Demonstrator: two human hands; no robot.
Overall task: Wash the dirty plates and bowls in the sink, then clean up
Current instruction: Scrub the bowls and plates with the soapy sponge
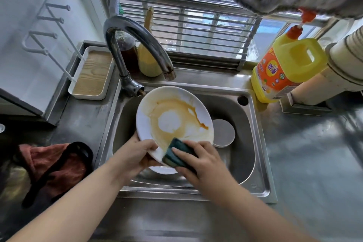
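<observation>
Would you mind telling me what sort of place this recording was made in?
Most likely a small home kitchen: a stainless steel sink with a curved tap set into a counter below a window, a yellow detergent jug beside it, and a stained white plate being scrubbed.

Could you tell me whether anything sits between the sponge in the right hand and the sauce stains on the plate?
Nothing visible does. The right hand presses the sponge on the near rim of the plate, which the left hand grips over the sink. The orange-brown stains lie bare just beyond the sponge; the faucet spout ends behind the plate.
</observation>
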